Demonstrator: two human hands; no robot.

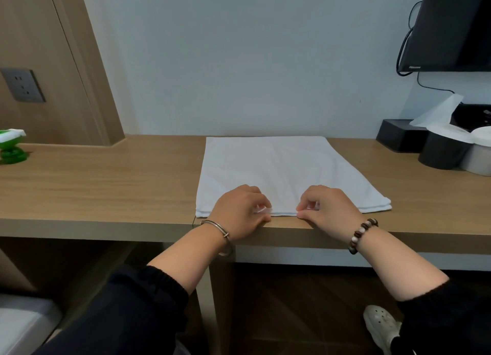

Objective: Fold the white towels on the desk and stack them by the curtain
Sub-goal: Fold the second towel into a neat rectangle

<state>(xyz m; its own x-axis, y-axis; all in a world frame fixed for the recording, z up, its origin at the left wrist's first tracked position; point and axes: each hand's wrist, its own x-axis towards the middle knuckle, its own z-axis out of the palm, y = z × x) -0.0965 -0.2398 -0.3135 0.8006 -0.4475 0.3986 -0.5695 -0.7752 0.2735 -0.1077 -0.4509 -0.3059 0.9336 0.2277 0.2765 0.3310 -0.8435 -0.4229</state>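
White towel (287,168) flat on desk (106,190), folded, long axis running near edge to wall. Left hand (239,211) and right hand (329,208) fingers curled, pinching near hem.

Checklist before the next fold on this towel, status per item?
1. The left hand pinches the near edge of the white towel: ok.
2. The right hand pinches the same edge: ok.
3. Grips at the corners: not ok, both hands sit inboard of them.
4. Towel lies flat on the desk: ok.
5. The black container on the right sits apart from the towel: ok.
6. Stacking spot by the curtain: cannot tell, not in view.
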